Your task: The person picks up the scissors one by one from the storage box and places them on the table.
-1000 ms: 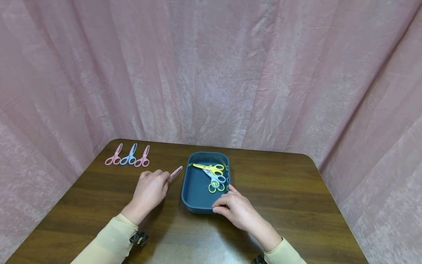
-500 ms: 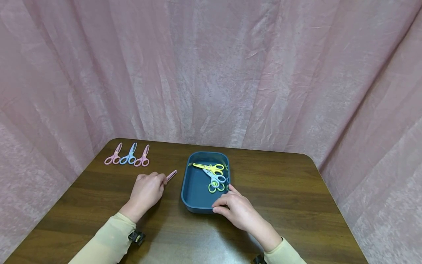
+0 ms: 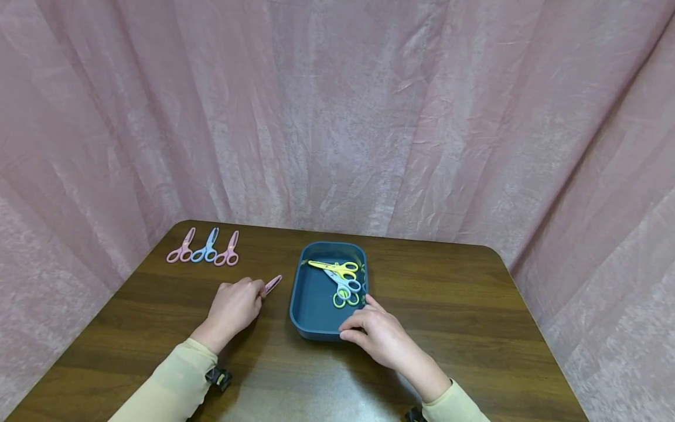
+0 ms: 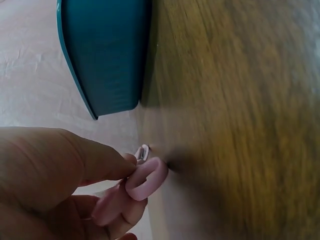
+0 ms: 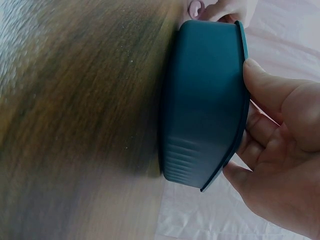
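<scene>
My left hand point(image 3: 236, 306) pinches a pair of pink scissors point(image 3: 273, 284) by the handles, low over the table left of the bin. Their closed blades point away and to the right; one finger loop point(image 4: 161, 175) shows below the thumb in the left wrist view. With thumb and fingers, my right hand point(image 3: 384, 340) grips the near right corner of a dark blue plastic bin point(image 3: 316, 336). Inside the bin lie yellow scissors point(image 3: 344, 269), light blue scissors point(image 3: 345, 284) and green-handled scissors point(image 3: 338, 301), overlapping at the right side.
At the table's far left, pink scissors point(image 3: 186, 251), blue scissors point(image 3: 208, 250) and another pink pair point(image 3: 228, 255) lie side by side, blades pointing away. A pink curtain point(image 3: 337, 117) hangs behind the brown wooden table point(image 3: 448, 305).
My left hand has moved a little left and toward me with the pink scissors, away from the bin. My right hand and the bin have stayed in place.
</scene>
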A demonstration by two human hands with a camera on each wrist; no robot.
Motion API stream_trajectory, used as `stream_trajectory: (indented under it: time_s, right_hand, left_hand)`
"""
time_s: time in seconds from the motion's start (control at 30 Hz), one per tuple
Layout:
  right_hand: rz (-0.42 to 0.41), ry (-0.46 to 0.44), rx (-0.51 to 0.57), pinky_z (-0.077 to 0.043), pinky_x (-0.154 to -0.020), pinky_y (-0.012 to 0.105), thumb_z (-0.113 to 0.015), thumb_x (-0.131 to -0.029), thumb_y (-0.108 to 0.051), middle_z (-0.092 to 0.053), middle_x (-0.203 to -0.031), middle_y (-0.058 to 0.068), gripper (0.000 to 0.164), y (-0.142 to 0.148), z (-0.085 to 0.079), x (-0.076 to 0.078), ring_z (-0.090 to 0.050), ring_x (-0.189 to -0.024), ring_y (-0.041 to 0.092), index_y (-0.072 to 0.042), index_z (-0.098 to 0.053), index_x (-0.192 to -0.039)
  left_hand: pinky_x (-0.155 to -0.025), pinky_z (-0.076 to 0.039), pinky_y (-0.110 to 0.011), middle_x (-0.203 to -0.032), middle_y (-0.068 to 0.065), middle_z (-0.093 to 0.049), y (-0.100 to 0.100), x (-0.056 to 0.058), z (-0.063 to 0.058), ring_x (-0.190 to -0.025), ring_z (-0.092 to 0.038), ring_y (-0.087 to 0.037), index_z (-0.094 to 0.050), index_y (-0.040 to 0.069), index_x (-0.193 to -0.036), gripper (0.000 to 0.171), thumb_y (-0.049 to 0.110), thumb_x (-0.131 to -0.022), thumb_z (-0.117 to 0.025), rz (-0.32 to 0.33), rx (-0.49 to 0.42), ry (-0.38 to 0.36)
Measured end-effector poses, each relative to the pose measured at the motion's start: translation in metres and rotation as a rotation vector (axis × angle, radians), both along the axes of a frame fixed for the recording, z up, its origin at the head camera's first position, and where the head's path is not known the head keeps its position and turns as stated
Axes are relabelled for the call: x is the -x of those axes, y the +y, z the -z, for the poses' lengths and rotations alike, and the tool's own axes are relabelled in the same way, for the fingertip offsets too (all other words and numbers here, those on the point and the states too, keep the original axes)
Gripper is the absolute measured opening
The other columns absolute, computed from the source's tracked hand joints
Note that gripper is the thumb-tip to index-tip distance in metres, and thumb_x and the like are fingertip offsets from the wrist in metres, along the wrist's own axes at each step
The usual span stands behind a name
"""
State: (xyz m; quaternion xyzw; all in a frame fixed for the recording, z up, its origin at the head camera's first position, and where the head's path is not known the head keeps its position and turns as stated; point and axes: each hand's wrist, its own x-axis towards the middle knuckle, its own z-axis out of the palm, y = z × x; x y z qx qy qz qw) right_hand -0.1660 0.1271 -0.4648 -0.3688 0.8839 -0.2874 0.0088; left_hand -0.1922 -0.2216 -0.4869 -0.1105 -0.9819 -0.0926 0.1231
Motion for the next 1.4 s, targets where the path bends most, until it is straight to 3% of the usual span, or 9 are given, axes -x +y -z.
stream_trajectory:
  time_s: [0.23,0.53,0.87,1.2,1.4]
  right_hand:
    - [0.001,-0.001,-0.005,-0.031,-0.129,0.059,-0.082,-0.1,-0.017,-0.08,-0.098,-0.013,0.006,-0.0005,0.0011,-0.0002,-0.071,-0.104,0.011,-0.017,-0.087,-0.104]
    - [0.002,-0.001,0.0,-0.031,-0.128,0.059,-0.082,-0.1,-0.017,-0.079,-0.098,-0.013,0.006,-0.0005,0.0006,-0.0006,-0.071,-0.104,0.01,-0.017,-0.087,-0.104]
    - [0.001,-0.013,0.002,-0.03,-0.129,0.058,-0.082,-0.1,-0.016,-0.08,-0.098,-0.013,0.006,-0.0003,-0.0005,-0.0007,-0.071,-0.104,0.011,-0.016,-0.087,-0.104]
    - [0.0,-0.007,-0.001,-0.03,-0.129,0.059,-0.081,-0.101,-0.017,-0.08,-0.098,-0.013,0.007,0.0003,-0.0008,-0.0003,-0.071,-0.104,0.011,-0.017,-0.087,-0.104]
    - [-0.003,0.004,-0.001,-0.031,-0.128,0.06,-0.081,-0.101,-0.016,-0.08,-0.098,-0.013,0.006,0.0002,-0.0005,-0.0005,-0.071,-0.104,0.011,-0.016,-0.087,-0.104]
  left_hand:
    - [-0.076,-0.054,-0.059,-0.078,-0.003,-0.065,-0.0033,0.0001,0.0032,-0.078,-0.073,-0.03,-0.07,0.014,-0.091,0.012,0.006,-0.095,-0.079,-0.016,0.002,-0.025]
    - [-0.09,-0.052,-0.066,-0.079,-0.007,-0.066,-0.0039,-0.0005,0.0082,-0.078,-0.074,-0.033,-0.065,0.013,-0.091,0.019,0.007,-0.093,-0.083,-0.02,0.039,0.003]
    - [-0.098,-0.048,-0.069,-0.084,-0.009,-0.068,-0.0065,-0.0011,0.0093,-0.081,-0.072,-0.036,-0.072,0.012,-0.094,0.008,0.008,-0.095,-0.079,-0.045,0.051,0.002]
    - [-0.097,-0.048,-0.069,-0.085,-0.009,-0.067,-0.0051,-0.0036,0.0085,-0.078,-0.069,-0.037,-0.07,0.014,-0.093,0.013,0.01,-0.093,-0.082,-0.039,0.062,0.022]
    - [-0.098,-0.047,-0.072,-0.088,-0.014,-0.068,-0.0019,-0.006,0.0092,-0.08,-0.07,-0.04,-0.077,0.008,-0.104,0.017,0.015,-0.092,-0.087,-0.038,0.11,0.038]
